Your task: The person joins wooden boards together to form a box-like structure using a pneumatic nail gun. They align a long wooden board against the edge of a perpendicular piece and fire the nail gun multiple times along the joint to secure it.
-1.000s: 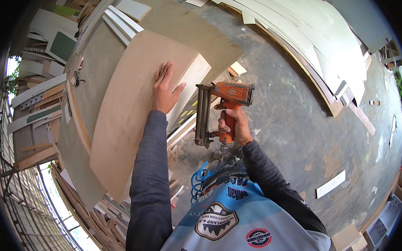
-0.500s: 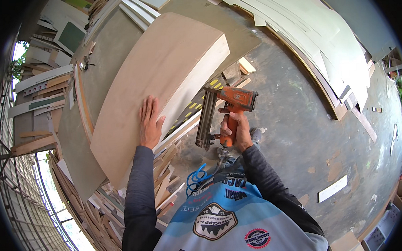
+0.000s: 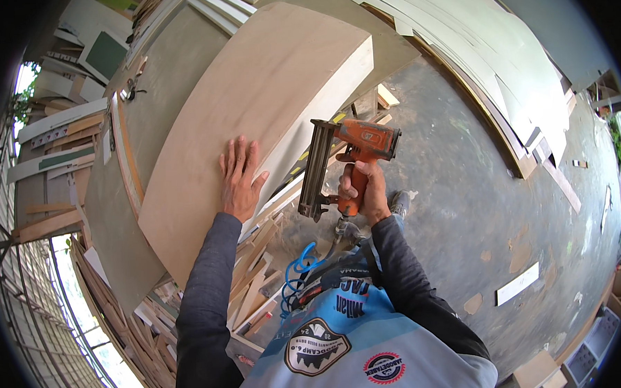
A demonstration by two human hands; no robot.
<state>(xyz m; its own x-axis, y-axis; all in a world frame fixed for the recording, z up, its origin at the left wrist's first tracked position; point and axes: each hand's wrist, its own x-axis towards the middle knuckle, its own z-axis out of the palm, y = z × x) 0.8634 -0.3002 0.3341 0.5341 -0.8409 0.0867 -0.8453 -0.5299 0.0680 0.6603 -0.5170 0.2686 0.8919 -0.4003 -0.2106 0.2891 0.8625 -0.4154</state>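
A long plywood box [image 3: 250, 79] with a smooth tan top and a paler side lies on a grey-brown worktable [image 3: 107, 217]. Flat on its top, close to the near edge, rests my left hand [image 3: 240, 180] with the fingers spread. My right hand [image 3: 367, 191] is wrapped round the grip of an orange air nail gun [image 3: 365, 144], held upright just right of the box. The gun's dark metal magazine [image 3: 316, 169] faces the box's side. From its base a blue coiled air hose [image 3: 298, 267] hangs by my waist.
Large white sheets [image 3: 485, 61] lie stacked along the right. Offcuts and wood strips [image 3: 252, 280] crowd the space below the worktable, and more boards [image 3: 59, 146] are piled at the far left. One white offcut [image 3: 517, 284] lies on the grey floor [image 3: 457, 208].
My view has shifted slightly, and the box appears a little further right. My left hand has its fingers more spread on the top. The nail gun stays in my right hand beside the box.
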